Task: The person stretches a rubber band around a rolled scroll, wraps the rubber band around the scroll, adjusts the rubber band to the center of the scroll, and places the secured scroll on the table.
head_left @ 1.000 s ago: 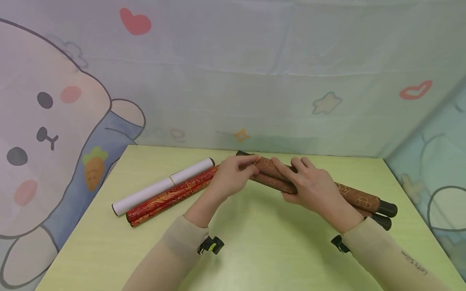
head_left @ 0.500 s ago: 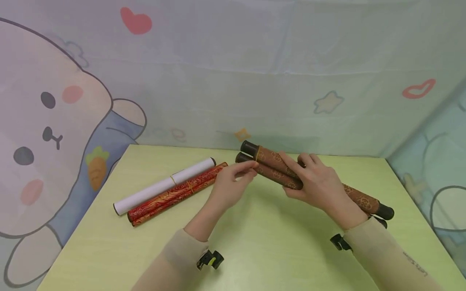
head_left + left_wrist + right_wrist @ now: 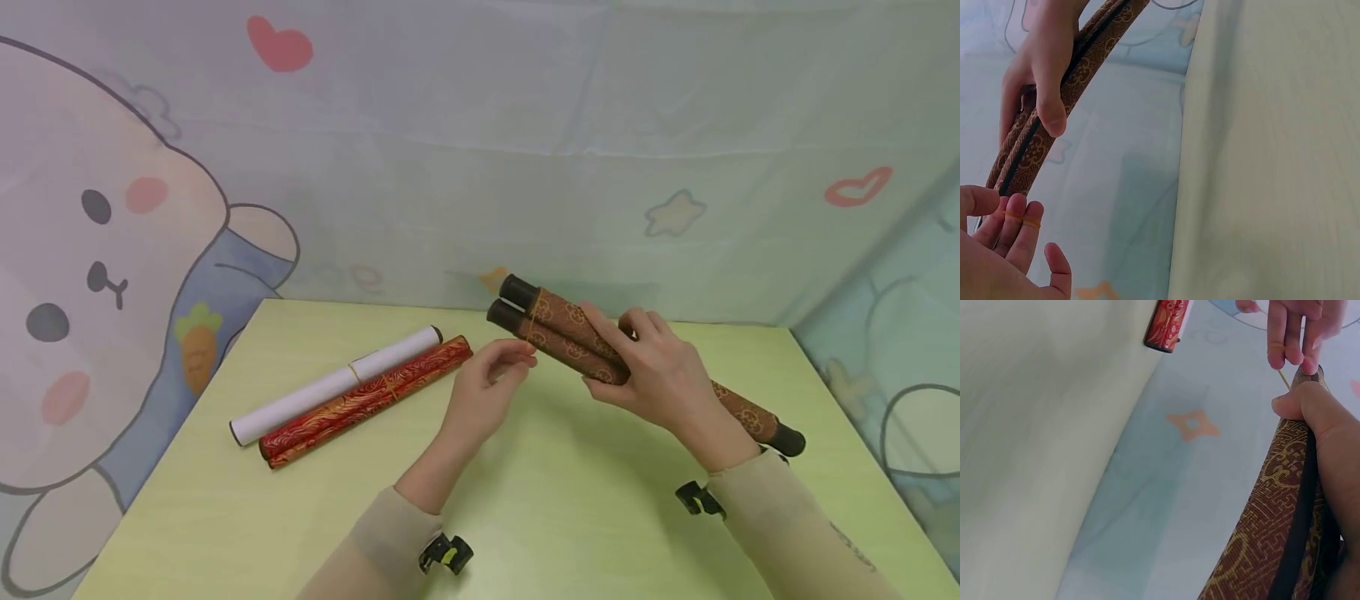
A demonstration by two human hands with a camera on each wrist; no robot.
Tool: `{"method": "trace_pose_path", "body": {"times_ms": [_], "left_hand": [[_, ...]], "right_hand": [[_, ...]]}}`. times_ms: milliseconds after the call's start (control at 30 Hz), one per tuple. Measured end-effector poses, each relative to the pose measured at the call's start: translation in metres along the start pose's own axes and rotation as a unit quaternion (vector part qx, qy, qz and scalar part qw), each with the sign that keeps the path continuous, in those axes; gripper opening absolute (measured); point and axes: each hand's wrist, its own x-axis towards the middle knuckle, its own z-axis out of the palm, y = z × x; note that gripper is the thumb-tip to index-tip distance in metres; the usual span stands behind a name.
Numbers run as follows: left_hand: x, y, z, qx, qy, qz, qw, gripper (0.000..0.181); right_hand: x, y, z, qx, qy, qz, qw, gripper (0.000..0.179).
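Two brown scrolls with gold patterning (image 3: 577, 350) and black end knobs lie side by side, their left ends raised off the table. My right hand (image 3: 663, 379) grips the pair around the middle. Beside the left ends, my left hand (image 3: 480, 396) has its fingers curled, with a thin yellow rubber band (image 3: 1021, 219) hooked over them. In the right wrist view the band (image 3: 1284, 379) runs taut from those fingers toward the scroll ends. How far the band reaches round the far side is hidden.
To the left on the pale yellow-green table (image 3: 480, 533) lie a white roll (image 3: 300, 402) and red-gold rolls (image 3: 322, 425), side by side, with thin bands round them. A printed cloth (image 3: 465, 167) hangs behind the table's back edge.
The brown scrolls' left ends have risen and turned away from the table. My left hand has shifted from over the ends to just below them, drawing the rubber band.
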Motion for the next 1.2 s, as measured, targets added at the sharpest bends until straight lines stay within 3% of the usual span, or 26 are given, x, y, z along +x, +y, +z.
{"method": "trace_pose_path", "body": {"times_ms": [133, 367, 700, 867, 1000, 1067, 1200], "left_hand": [[0.003, -0.004, 0.0, -0.028, 0.0, -0.009, 0.9996, 0.021], [0.008, -0.007, 0.0, -0.031, 0.005, -0.044, 0.9985, 0.022], [0.008, -0.008, 0.008, -0.095, 0.01, -0.048, 0.9943, 0.03], [-0.003, -0.013, 0.022, -0.098, 0.05, -0.003, 0.9939, 0.032], [-0.013, -0.014, 0.031, -0.053, 0.092, 0.07, 0.9919, 0.033], [-0.017, -0.015, 0.034, -0.013, 0.114, 0.118, 0.9863, 0.035], [-0.019, -0.015, 0.037, 0.055, 0.146, 0.201, 0.9671, 0.039]], "right_hand": [[-0.001, 0.0, 0.001, 0.012, 0.009, 0.001, 0.9999, 0.088], [-0.003, -0.003, 0.002, 0.034, 0.022, 0.004, 0.9992, 0.075], [-0.005, -0.01, 0.006, 0.081, 0.04, 0.037, 0.9952, 0.083], [-0.004, -0.01, 0.009, 0.097, 0.039, 0.064, 0.9925, 0.092], [-0.002, -0.01, 0.011, 0.105, 0.026, 0.077, 0.9912, 0.093], [-0.001, -0.01, 0.011, 0.106, 0.016, 0.08, 0.991, 0.094], [-0.001, -0.011, 0.013, 0.107, 0.012, 0.08, 0.991, 0.095]]}}
